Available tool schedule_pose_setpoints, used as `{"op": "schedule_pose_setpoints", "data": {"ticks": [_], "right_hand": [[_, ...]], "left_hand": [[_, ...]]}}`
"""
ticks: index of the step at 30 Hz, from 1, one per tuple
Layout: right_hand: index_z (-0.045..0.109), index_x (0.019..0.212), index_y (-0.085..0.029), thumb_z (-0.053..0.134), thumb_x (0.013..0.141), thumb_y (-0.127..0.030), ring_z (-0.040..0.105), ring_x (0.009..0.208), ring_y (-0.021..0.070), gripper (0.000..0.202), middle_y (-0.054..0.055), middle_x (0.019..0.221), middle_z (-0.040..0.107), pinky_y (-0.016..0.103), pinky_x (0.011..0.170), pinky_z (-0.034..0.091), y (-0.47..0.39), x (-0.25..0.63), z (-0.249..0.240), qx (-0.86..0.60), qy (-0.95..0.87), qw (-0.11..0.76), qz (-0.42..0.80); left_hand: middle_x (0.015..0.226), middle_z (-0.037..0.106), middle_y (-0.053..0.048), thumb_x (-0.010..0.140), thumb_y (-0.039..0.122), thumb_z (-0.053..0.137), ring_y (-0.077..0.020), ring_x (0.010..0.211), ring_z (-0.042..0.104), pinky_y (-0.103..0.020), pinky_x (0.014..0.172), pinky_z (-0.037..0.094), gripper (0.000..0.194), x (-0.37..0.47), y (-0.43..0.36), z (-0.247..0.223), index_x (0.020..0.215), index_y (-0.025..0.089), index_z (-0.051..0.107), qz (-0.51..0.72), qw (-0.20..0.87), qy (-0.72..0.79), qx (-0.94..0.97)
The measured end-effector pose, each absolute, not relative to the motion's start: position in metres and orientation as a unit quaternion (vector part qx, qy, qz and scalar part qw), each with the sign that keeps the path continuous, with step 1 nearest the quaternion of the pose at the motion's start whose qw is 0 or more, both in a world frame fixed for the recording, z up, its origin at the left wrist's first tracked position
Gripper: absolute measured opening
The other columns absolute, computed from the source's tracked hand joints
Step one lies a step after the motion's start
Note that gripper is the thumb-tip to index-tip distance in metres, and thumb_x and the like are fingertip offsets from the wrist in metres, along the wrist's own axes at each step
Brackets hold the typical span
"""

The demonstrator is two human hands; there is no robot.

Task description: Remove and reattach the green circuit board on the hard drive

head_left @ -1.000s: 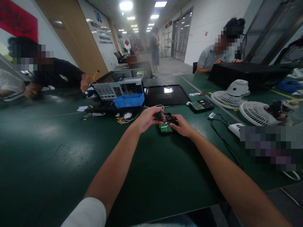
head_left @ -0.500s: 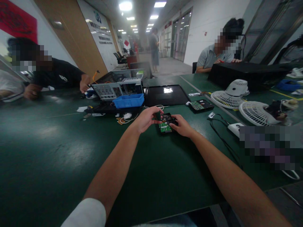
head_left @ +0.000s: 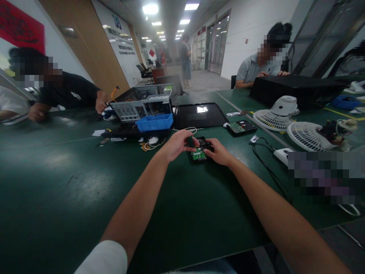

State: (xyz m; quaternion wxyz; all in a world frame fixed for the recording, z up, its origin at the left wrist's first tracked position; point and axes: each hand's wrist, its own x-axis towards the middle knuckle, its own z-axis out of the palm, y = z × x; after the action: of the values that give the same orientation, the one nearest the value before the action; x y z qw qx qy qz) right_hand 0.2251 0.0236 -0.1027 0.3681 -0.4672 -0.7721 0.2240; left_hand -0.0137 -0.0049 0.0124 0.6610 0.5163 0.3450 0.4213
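A hard drive [head_left: 200,155] lies on the green table with its circuit board facing up, partly covered by my fingers. My right hand [head_left: 219,152] grips its right side, thumb over the top near the board. Above the drive's left side, my left hand [head_left: 180,144] is closed around a short, dark upright handle, which looks like a screwdriver [head_left: 190,141]. Its tip is hidden by the fingers, so I cannot tell whether it touches the drive.
A second hard drive [head_left: 242,127] lies to the right. Beyond my hands are a blue bin [head_left: 155,122], an open computer case [head_left: 129,110] and a black panel [head_left: 199,116]. White fan parts [head_left: 273,118] and a power strip [head_left: 282,154] sit to the right. Two co-workers are seated across the table.
My left hand and the dark handle have shifted slightly over the hard drive, with the fingers turned a little. My right hand keeps its hold. The view has moved very slightly.
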Motion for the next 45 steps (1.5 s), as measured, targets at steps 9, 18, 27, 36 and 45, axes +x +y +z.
{"op": "schedule_pose_setpoints", "data": {"ticks": [9, 18, 27, 36, 45], "right_hand": [[0.055, 0.140, -0.022, 0.069, 0.090, -0.034, 0.057, 0.128, 0.0300, 0.053, 0.014, 0.134, 0.057, 0.054, 0.113, 0.045, 0.0257, 0.2260, -0.1061, -0.468, -0.771, 0.372, 0.220], [0.056, 0.138, -0.021, 0.069, 0.091, -0.033, 0.056, 0.128, 0.0297, 0.051, 0.014, 0.133, 0.057, 0.053, 0.113, 0.045, 0.0234, 0.2255, -0.1035, -0.465, -0.775, 0.370, 0.217], [0.056, 0.137, -0.021, 0.068, 0.090, -0.031, 0.058, 0.125, 0.0293, 0.050, 0.014, 0.131, 0.057, 0.053, 0.111, 0.048, 0.0230, 0.2256, -0.1020, -0.460, -0.780, 0.370, 0.209], [0.056, 0.139, -0.022, 0.069, 0.090, -0.032, 0.057, 0.127, 0.0300, 0.052, 0.014, 0.133, 0.057, 0.054, 0.113, 0.046, 0.0234, 0.2256, -0.1037, -0.464, -0.775, 0.374, 0.212], [0.055, 0.140, -0.021, 0.069, 0.090, -0.033, 0.057, 0.128, 0.0301, 0.053, 0.015, 0.134, 0.057, 0.054, 0.113, 0.046, 0.0237, 0.2255, -0.1042, -0.467, -0.772, 0.372, 0.218]], "left_hand": [[0.093, 0.067, -0.010, 0.081, 0.032, 0.067, -0.0209, 0.088, 0.064, -0.033, 0.069, 0.058, 0.018, -0.0149, -0.0041, 0.0145, 0.088, 0.015, 0.068, 0.410, 0.643, 0.347, 0.547], [0.089, 0.068, -0.009, 0.085, 0.034, 0.065, -0.0210, 0.084, 0.066, -0.033, 0.067, 0.057, 0.024, -0.0155, -0.0029, 0.0130, 0.100, 0.015, 0.065, 0.413, 0.649, 0.345, 0.538], [0.103, 0.075, -0.016, 0.088, 0.036, 0.066, -0.0249, 0.093, 0.071, -0.034, 0.070, 0.057, 0.025, -0.0146, -0.0034, 0.0107, 0.101, 0.016, 0.058, 0.418, 0.646, 0.354, 0.531], [0.105, 0.069, -0.013, 0.084, 0.035, 0.068, -0.0226, 0.097, 0.065, -0.032, 0.073, 0.057, 0.022, -0.0146, -0.0041, 0.0162, 0.091, 0.014, 0.069, 0.409, 0.630, 0.349, 0.560], [0.094, 0.069, -0.009, 0.085, 0.037, 0.066, -0.0218, 0.090, 0.065, -0.030, 0.066, 0.054, 0.026, -0.0155, -0.0036, 0.0134, 0.100, 0.016, 0.068, 0.420, 0.620, 0.354, 0.560]]}}
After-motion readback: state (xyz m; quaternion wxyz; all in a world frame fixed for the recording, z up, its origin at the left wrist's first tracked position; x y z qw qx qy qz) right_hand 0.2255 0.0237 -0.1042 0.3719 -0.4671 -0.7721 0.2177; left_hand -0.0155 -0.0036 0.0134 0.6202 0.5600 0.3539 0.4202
